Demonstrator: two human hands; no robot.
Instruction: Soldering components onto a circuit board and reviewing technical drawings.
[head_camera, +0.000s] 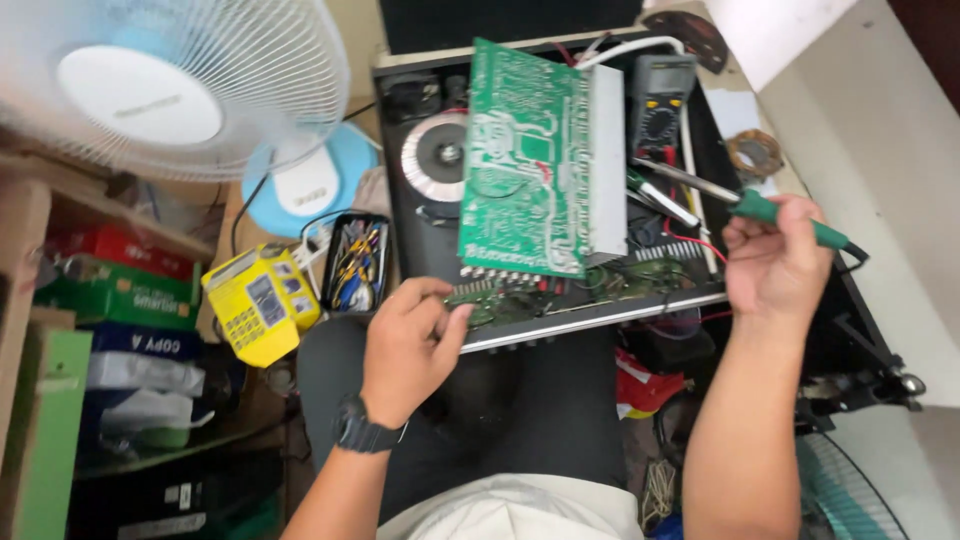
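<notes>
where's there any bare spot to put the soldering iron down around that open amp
Little bare room. One dark patch of lap lies between the left hand and the chassis front rail. Pale surface shows right of the chassis beyond the right hand, holding the soldering iron. The chassis interior is crowded: green circuit board, multimeter, wires.

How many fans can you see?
2. A white fan stands at the top left, above the shelf. Part of a green fan shows at the bottom right, under the right arm. More might be hidden outside the picture.
</notes>
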